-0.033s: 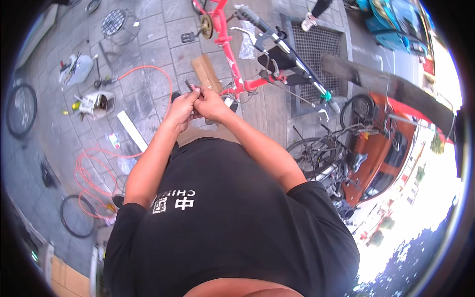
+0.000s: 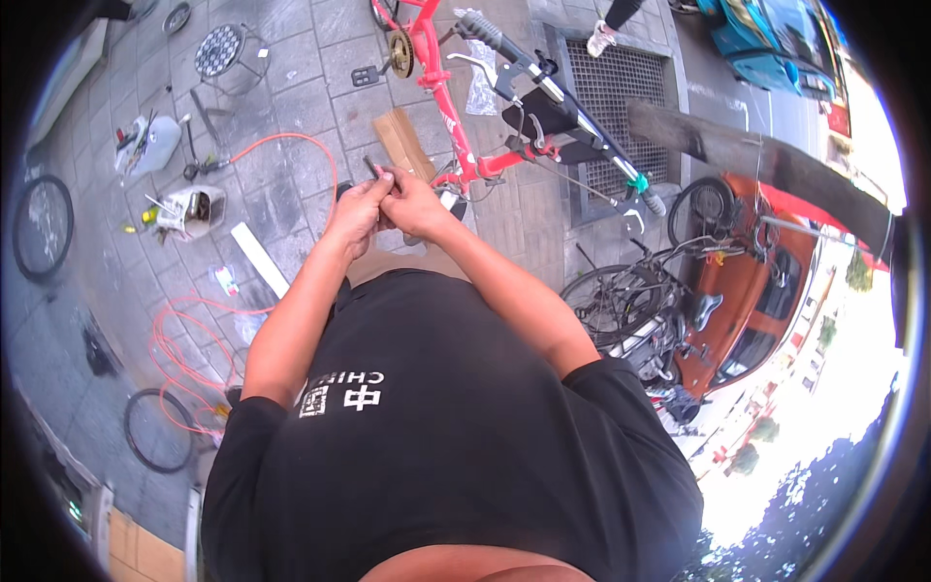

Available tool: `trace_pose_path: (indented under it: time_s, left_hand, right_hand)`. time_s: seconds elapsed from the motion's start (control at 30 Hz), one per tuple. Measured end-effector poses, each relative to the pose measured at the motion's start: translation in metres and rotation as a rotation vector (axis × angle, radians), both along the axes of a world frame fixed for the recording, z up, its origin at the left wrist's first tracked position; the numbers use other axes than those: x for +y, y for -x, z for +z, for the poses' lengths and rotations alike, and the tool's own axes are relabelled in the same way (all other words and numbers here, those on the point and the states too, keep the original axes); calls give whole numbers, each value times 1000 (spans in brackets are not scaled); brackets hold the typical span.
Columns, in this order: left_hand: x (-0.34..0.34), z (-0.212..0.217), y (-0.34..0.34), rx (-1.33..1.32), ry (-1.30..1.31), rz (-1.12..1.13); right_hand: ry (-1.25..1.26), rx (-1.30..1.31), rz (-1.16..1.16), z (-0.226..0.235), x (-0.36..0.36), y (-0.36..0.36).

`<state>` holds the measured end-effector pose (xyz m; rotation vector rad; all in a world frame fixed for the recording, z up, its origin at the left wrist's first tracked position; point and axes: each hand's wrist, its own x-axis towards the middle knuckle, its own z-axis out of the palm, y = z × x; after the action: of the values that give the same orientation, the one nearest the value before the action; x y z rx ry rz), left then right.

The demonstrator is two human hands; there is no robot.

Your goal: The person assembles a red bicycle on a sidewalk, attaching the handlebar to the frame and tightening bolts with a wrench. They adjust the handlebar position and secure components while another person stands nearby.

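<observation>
The left hand (image 2: 355,210) and the right hand (image 2: 407,202) were held together in front of the chest, touching each other, fingers curled and pressed in around a small dark metal part (image 2: 371,167). The part stuck up just above the left hand's knuckles, its lower end hidden between the fingertips of both hands; what kind of part it was could not be told. Both hands pinched it, the left from below and the side, the right closing in from the other side.

Just beyond the hands lay a piece of brown cardboard (image 2: 403,142) on the paved ground, and beside it stood a red bicycle frame (image 2: 448,114) with its chainring at the top of the view. An orange hose (image 2: 281,145) curved away to the left of the hands and looped further down. Well apart to the left lay a white plastic jug (image 2: 153,144), a white strip (image 2: 259,258), and a loose tyre (image 2: 41,227).
</observation>
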<state>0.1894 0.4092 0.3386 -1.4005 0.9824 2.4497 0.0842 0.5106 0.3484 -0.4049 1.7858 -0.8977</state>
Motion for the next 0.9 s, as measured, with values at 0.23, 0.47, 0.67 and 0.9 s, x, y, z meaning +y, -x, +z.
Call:
trace_pose_path:
  time_s: [0.23, 0.47, 0.67, 0.9]
  left_hand:
    - [-19, 27, 53, 190, 676, -288]
    - [36, 81, 117, 792, 987, -447]
    - [151, 86, 168, 691, 555, -540]
    - [226, 34, 211, 728, 1187, -477]
  right_hand:
    - [67, 151, -336, 51, 58, 9]
    - [-445, 1125, -92, 129, 245, 100]
    - [-657, 1353, 214, 118, 328, 188]
    - [-245, 1551, 132, 65, 334, 222]
